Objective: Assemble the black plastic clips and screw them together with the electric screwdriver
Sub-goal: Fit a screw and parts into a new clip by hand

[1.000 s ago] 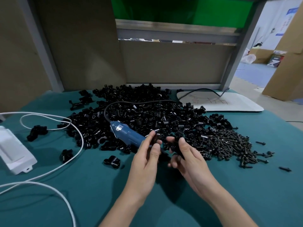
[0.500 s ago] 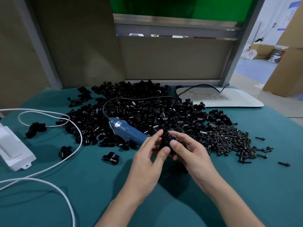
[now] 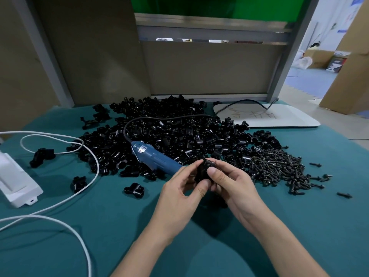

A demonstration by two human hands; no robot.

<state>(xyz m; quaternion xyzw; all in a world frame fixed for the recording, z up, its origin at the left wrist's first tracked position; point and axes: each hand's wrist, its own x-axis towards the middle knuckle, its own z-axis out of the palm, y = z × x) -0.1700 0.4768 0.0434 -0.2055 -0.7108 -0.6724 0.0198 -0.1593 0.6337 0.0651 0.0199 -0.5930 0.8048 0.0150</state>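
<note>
My left hand (image 3: 182, 189) and my right hand (image 3: 231, 183) meet over the teal table, and both pinch black clip pieces (image 3: 203, 171) pressed together between thumbs and fingertips. The blue electric screwdriver (image 3: 155, 157) lies on the table just left of my hands, its tip hidden behind my left hand and its black cord curving back over a big heap of loose black clips (image 3: 169, 134). A pile of dark screws (image 3: 277, 168) lies to the right of my right hand.
A white box (image 3: 16, 182) with white cable (image 3: 65, 198) sits at the left. Single assembled clips (image 3: 134, 189) lie in front of the heap. A white board (image 3: 275, 118) lies at the back right. Brown partition panels close the back.
My hands came together from slightly apart. The two clip pieces they held separately are now pressed into one between the fingertips, lifted a little higher.
</note>
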